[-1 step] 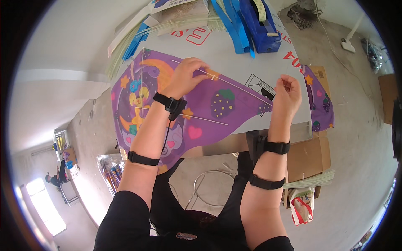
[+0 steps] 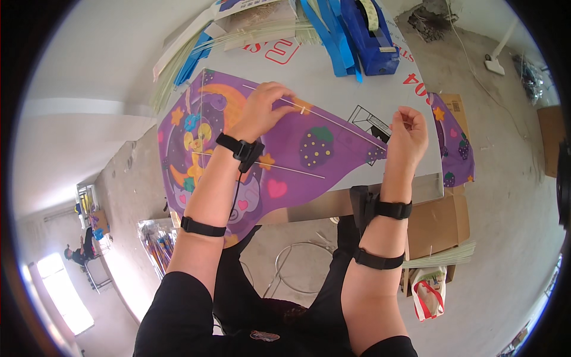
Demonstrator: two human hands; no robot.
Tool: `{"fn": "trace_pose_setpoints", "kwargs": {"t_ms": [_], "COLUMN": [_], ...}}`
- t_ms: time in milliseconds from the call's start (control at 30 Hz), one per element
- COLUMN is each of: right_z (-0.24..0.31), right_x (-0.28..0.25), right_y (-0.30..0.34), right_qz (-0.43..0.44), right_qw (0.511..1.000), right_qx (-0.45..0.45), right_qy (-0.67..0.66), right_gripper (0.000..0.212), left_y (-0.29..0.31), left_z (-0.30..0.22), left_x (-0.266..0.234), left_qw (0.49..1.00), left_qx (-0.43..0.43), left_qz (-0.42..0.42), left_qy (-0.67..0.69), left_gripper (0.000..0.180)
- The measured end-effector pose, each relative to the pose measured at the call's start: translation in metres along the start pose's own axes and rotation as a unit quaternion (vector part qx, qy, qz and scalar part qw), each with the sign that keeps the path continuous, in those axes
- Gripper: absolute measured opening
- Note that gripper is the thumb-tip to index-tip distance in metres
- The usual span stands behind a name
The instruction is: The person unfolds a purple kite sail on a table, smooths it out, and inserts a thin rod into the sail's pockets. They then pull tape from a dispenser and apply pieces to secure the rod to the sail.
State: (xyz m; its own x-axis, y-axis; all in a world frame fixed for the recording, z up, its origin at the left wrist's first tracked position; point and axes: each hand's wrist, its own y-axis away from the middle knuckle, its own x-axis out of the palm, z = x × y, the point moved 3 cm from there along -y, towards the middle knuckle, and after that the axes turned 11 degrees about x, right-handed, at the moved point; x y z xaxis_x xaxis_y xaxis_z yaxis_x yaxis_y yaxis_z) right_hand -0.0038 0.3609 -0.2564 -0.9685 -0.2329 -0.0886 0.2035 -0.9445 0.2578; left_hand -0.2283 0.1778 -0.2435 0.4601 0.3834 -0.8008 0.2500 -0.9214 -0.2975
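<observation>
A purple kite (image 2: 288, 141) printed with a moon, stars and a strawberry lies spread on the table. One thin white rod (image 2: 345, 125) runs along its far edge toward the narrow right tip, with a small white piece (image 2: 303, 110) on it. My left hand (image 2: 266, 109) rests on the kite across this rod, its thumb apart from its fingers. Just beyond the kite's right tip, my right hand (image 2: 409, 130) is raised with its fingers pinched together; what they hold is too small to name. A second thin rod (image 2: 297, 171) lies across the kite's middle.
A blue tape dispenser (image 2: 379, 56) and blue strips (image 2: 334, 38) lie at the table's far side. Bundled pale rods (image 2: 238, 40) are at the far left. Another purple printed piece (image 2: 457, 143) hangs off the right over cardboard boxes (image 2: 440, 217).
</observation>
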Motion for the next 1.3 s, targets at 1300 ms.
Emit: {"fn": "trace_pose_setpoints", "kwargs": {"t_ms": [1300], "right_z": [0.091], "right_x": [0.061], "right_y": [-0.133], "right_qz": [0.236], "right_qw": [0.903], "right_qx": [-0.045], "right_qy": [0.356], "right_gripper": [0.032], "left_y": [0.030], "left_z": [-0.175], "left_x": [0.088], "left_qw": [0.707], "left_qx": [-0.286], "left_qz": [0.007], "left_qy": [0.647], "left_gripper": [0.023]}}
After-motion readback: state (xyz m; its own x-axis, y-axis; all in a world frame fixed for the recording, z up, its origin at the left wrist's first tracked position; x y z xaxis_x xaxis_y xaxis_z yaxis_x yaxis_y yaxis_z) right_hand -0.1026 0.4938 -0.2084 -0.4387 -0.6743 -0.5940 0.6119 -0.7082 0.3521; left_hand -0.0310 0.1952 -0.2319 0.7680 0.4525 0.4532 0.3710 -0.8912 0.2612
